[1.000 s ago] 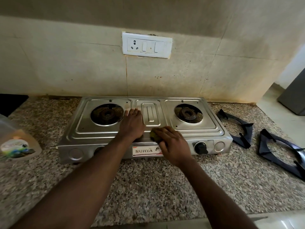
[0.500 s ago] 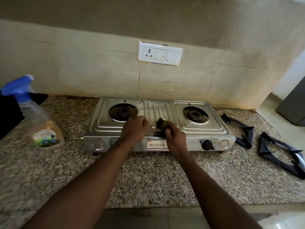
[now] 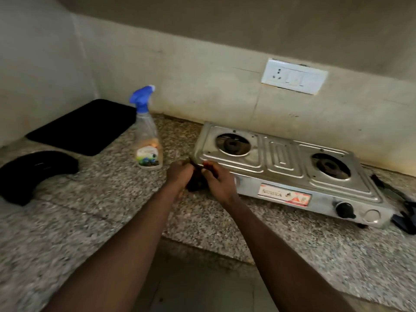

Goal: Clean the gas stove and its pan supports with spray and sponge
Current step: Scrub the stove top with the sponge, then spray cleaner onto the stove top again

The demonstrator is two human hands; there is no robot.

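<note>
Both hands meet at the stove's front-left corner: left hand [image 3: 180,174] and right hand [image 3: 218,181] both curled round a dark sponge [image 3: 196,183] held between them, blurred. Gas stove [image 3: 281,164] sits on the granite counter [image 3: 96,212], burners bare; one pan support [image 3: 405,218] at its right end. Spray bottle [image 3: 147,140] stands upright just left of the stove, black tray [image 3: 83,127] behind it, switch plate [image 3: 293,78] on the wall.

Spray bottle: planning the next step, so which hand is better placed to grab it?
Left, probably. Both hands hold the sponge at the stove corner, but the left hand is nearest the spray bottle, standing upright beyond it; the right hand would have to cross over.
</note>
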